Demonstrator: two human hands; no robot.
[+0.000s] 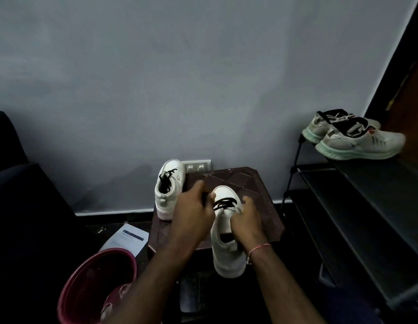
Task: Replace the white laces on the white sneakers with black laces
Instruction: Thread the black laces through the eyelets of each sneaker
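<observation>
1. Looking down from the head view: the near sneaker lies on the dark table, heel toward the person, with a black lace crossing its front eyelets. The far sneaker stands at the table's left edge, black-laced already.
2. The right hand grips the near sneaker's side. The left hand curls beside the lace — blur hides whether it pinches it.
3. To do it well, I judge: steady the shoe with the right hand and draw each crossing snug and flat — untwisted — before feeding the next eyelet.
</observation>
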